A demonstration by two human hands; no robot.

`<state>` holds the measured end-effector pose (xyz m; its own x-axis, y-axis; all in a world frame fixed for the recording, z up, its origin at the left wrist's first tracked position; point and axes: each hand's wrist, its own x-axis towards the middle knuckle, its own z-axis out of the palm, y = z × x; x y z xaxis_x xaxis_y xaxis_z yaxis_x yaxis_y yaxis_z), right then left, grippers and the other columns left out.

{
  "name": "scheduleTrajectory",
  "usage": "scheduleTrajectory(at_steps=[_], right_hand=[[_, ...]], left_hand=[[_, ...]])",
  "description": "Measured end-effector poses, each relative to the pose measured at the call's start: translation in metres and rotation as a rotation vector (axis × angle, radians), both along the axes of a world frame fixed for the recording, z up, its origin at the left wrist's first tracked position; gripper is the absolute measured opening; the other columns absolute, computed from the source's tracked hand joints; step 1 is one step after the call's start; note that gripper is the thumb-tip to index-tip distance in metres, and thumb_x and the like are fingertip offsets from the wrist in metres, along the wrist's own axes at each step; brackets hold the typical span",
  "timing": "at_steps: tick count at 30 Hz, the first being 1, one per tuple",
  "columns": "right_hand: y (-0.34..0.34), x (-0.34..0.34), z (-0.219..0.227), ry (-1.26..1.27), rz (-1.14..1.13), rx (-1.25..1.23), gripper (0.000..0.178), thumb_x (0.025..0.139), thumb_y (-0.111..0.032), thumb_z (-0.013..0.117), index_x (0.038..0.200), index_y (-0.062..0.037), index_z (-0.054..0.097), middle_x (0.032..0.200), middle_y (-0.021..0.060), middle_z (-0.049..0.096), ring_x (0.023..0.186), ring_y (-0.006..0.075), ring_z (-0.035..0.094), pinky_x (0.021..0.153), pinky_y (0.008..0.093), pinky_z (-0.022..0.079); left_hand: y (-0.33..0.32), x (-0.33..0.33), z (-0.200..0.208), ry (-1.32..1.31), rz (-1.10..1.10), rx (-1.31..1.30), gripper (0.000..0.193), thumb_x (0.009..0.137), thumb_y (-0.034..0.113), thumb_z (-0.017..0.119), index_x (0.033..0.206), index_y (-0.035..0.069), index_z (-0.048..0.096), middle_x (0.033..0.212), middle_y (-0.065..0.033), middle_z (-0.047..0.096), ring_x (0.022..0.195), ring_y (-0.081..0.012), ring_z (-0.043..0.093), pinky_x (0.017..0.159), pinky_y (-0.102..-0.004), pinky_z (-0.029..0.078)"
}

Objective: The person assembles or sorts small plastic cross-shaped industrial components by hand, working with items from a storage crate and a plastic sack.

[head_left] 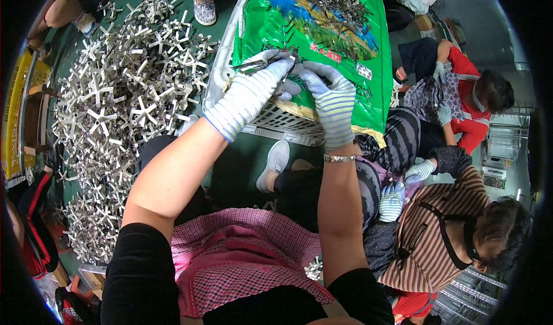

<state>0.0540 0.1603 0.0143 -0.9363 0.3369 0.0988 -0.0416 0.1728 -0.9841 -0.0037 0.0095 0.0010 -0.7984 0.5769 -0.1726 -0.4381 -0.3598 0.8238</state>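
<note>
My left hand (pixel 247 99), in a white and grey-blue striped glove, is closed around a grey metal part (pixel 251 65) whose narrow arms stick out past the fingers. My right hand (pixel 332 97), gloved alike, has its fingers bent in against the left fingertips; what they pinch is mostly hidden. Both hands meet over the near edge of a green printed sack (pixel 266 28), which lies across a white plastic crate (pixel 282 123). Farther back on the sack rests a heap of thin dark metal strips (pixel 337 3).
Left of the crate, a large pile of star-shaped metal parts (pixel 144 112) covers the green floor. On my right sit a co-worker in a striped top (pixel 438 221) and another in red (pixel 469 65). A yellow crate (pixel 16 112) stands at far left.
</note>
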Motion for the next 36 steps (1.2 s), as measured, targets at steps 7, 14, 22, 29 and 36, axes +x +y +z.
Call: scheduleTrajectory(at_steps=[7, 14, 22, 29, 36], right_hand=[[0.006, 0.008, 0.006, 0.076, -0.151, -0.146, 0.029, 0.08, -0.003, 0.07, 0.105, 0.0044, 0.058, 0.094, 0.0082, 0.065, 0.081, 0.0123, 0.061, 0.075, 0.0244, 0.05], [-0.01, -0.001, 0.003, -0.003, 0.003, -0.25, 0.04, 0.079, -0.001, 0.069, 0.114, 0.0048, 0.051, 0.092, 0.0118, 0.064, 0.081, 0.014, 0.062, 0.073, 0.0255, 0.052], [-0.005, -0.003, -0.002, 0.035, -0.096, -0.147, 0.037, 0.078, -0.001, 0.071, 0.11, 0.0037, 0.054, 0.091, 0.0104, 0.065, 0.079, 0.0127, 0.062, 0.069, 0.0239, 0.053], [-0.008, -0.002, 0.0, 0.064, -0.072, -0.229, 0.031, 0.08, -0.004, 0.071, 0.106, 0.0035, 0.057, 0.089, 0.0099, 0.065, 0.075, 0.012, 0.062, 0.065, 0.0237, 0.053], [-0.008, 0.0, -0.005, 0.072, -0.104, -0.213, 0.02, 0.08, -0.005, 0.071, 0.097, 0.0029, 0.062, 0.089, 0.0075, 0.066, 0.075, 0.011, 0.061, 0.068, 0.0242, 0.052]], left_hand=[[0.005, 0.002, 0.0, -0.131, 0.026, -0.035, 0.027, 0.091, 0.023, 0.06, 0.11, 0.004, 0.057, 0.091, -0.009, 0.067, 0.071, -0.0168, 0.065, 0.056, -0.0251, 0.05], [0.006, 0.004, -0.009, 0.018, 0.01, -0.023, 0.019, 0.091, 0.016, 0.058, 0.105, 0.002, 0.059, 0.087, -0.0067, 0.065, 0.068, -0.0134, 0.062, 0.056, -0.0237, 0.049], [0.008, 0.01, -0.002, 0.201, 0.011, -0.149, 0.017, 0.091, 0.012, 0.057, 0.104, 0.002, 0.059, 0.086, -0.0044, 0.064, 0.07, -0.0096, 0.06, 0.058, -0.0224, 0.049], [0.008, 0.008, -0.016, 0.873, 0.193, -0.394, 0.016, 0.092, 0.008, 0.052, 0.105, 0.003, 0.059, 0.087, -0.0057, 0.066, 0.075, -0.0111, 0.064, 0.063, -0.0244, 0.052], [0.011, 0.021, 0.001, 0.165, -0.028, -0.09, 0.019, 0.093, 0.009, 0.051, 0.111, 0.003, 0.056, 0.094, -0.0096, 0.065, 0.078, -0.0163, 0.065, 0.064, -0.0267, 0.054]])
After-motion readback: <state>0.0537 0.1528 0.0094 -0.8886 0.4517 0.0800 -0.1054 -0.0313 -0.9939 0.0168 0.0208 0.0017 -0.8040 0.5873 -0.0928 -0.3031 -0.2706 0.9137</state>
